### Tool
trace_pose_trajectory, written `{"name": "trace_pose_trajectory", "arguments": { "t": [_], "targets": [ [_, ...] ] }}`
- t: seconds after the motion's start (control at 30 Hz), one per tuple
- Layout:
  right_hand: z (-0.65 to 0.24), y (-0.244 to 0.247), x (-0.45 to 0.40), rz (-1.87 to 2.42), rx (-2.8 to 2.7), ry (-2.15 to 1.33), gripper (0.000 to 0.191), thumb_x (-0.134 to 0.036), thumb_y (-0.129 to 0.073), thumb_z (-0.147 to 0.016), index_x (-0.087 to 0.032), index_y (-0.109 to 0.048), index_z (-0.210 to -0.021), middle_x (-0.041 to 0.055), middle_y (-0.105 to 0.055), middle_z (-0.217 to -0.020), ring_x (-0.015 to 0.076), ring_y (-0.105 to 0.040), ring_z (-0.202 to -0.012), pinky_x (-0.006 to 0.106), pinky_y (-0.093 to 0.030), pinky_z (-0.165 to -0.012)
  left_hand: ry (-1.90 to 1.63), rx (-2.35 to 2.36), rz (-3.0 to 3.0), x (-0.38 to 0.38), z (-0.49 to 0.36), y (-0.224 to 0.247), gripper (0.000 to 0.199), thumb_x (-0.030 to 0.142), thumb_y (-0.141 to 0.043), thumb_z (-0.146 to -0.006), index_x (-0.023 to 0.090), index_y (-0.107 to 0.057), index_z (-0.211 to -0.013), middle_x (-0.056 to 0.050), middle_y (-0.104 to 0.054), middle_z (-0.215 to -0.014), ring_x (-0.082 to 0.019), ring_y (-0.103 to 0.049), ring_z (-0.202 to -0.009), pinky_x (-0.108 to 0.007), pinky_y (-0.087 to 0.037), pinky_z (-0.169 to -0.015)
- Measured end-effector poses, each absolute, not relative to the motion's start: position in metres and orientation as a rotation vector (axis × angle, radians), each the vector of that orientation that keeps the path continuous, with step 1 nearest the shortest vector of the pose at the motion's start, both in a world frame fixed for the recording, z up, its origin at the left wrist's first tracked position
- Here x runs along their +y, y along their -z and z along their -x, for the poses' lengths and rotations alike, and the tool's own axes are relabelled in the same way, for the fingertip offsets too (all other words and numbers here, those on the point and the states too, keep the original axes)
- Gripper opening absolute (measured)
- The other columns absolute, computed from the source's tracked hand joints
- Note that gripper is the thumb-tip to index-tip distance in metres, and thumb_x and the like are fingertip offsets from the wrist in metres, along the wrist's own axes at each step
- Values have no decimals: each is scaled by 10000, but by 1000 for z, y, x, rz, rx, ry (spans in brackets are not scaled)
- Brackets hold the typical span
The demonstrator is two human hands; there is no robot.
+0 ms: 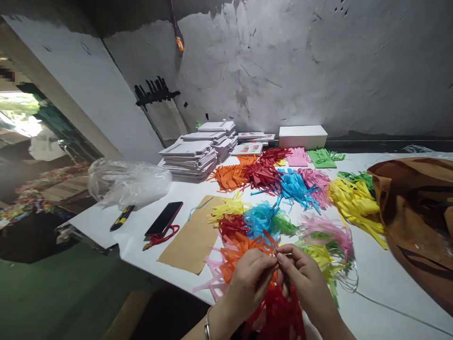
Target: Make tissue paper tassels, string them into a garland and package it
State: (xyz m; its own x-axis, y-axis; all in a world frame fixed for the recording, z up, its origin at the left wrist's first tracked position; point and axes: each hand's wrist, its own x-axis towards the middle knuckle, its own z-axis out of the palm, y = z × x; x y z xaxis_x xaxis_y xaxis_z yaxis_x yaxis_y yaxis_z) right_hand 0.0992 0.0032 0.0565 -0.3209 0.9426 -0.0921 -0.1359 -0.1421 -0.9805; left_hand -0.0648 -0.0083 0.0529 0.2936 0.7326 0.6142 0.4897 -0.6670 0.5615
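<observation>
My left hand (252, 274) and my right hand (300, 274) meet fingertip to fingertip low in the head view, both pinched closed. An orange paper strip (271, 240) rises from between the fingertips; the rest of what they grip is too small to make out. Under and behind my left hand lies an orange fringed tassel (235, 252). Red tissue (279, 314) hangs below both hands. Blue (262, 218), dark red (231, 225) and yellow tassels (323, 257) lie around them, with a thin white cord (348, 282) to the right.
Beyond are more coloured tassels (264, 174), stacked white packets (189, 156) and a white box (302, 137). Leftward lie brown paper (193, 238), a phone (164, 218), a yellow-black cutter (122, 218) and a clear plastic bag (130, 182). A brown bag (417, 203) is at right.
</observation>
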Motion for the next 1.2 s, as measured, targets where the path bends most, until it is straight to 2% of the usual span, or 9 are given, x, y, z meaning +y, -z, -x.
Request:
{"name": "trace_pose_trajectory", "arguments": {
  "t": [0.2, 0.33, 0.47, 0.6, 0.67, 0.77, 0.9, 1.03, 1.2],
  "targets": [
    [-94, -52, 10, 946, -1114, -1279, 270, -467, -697, -864, -207, -625, -845, 7, -634, -841, 160, -604, -830, 260, -490, -746, -1159, 1095, -2506, -6, 61, -45, 130, 121, -529, -968, 174, -639, -1014, -55, -675, -809, -173, -575, -732, -283, -445, -677],
    [-114, -70, 21, 640, -573, -1337, 216, -385, -721, -866, -247, -555, -882, -110, -437, -554, 71, -393, -458, 194, -406, -497, -832, 1200, -2607, -4, 60, -33, 134, 161, -549, -965, 181, -682, -952, -49, -683, -792, -190, -574, -737, -301, -430, -668],
    [-160, -89, 27, 626, -551, -899, 197, -204, -698, -848, -223, -510, -795, -126, -314, -497, 66, -215, -401, 169, -270, -393, -734, 1216, -2517, -2, 65, -33, 172, 187, -552, -964, 208, -706, -1037, -64, -711, -902, -216, -614, -843, -342, -482, -772],
    [-153, -66, 6, 843, -1144, -711, 48, -208, -632, -880, -241, -606, -858, -51, -600, -635, 97, -500, -482, 191, -423, -484, -820, 1165, -2259, 6, 84, -52, 315, 242, -503, -1001, 240, -603, -1300, -99, -628, -1293, -221, -575, -1177, -372, -462, -1021],
    [-128, -37, -11, 906, -1622, -722, 109, -207, -599, -874, -243, -635, -778, 30, -745, -997, 122, -633, -590, 209, -478, -539, -837, 1323, -2180, 15, 101, -62, 336, 167, -411, -1015, 220, -616, -1275, -102, -613, -1303, -204, -557, -1214, -362, -442, -1058],
    [-96, 7, -27, 1049, -2493, -485, 192, -67, -566, -773, -230, -651, -825, 90, -501, -1500, 140, -721, -620, 213, -504, -534, -643, 1446, -2211, 28, 125, -65, 361, 94, -457, -953, 215, -629, -1247, -92, -619, -1279, -207, -589, -1163, -347, -467, -1022],
    [-107, 30, -22, 1139, -2763, -239, 471, 39, -504, -713, -229, -674, -1060, 115, -529, -1469, 215, -765, -877, 243, -575, -716, -386, 1331, -2302, 32, 137, -47, 331, 120, -689, -796, 255, -702, -1098, -48, -665, -1155, -205, -663, -939, -281, -529, -811],
    [-164, 33, -9, 1270, -2615, -126, 526, 34, -437, -753, -234, -677, -1137, 78, -581, -1427, 209, -677, -1144, 275, -567, -883, -338, 1409, -2329, 30, 135, -28, 130, 112, -617, -844, 200, -704, -883, -58, -656, -976, -191, -645, -820, -269, -503, -723],
    [-235, 34, 0, 1535, -2460, -173, 447, -118, -463, -814, -227, -686, -1186, 95, -621, -1378, 236, -654, -1183, 296, -574, -890, -433, 1486, -2295, 37, 144, -26, 194, 158, -576, -906, 216, -644, -1078, -65, -629, -1098, -202, -631, -944, -291, -509, -816]
  ]
}}
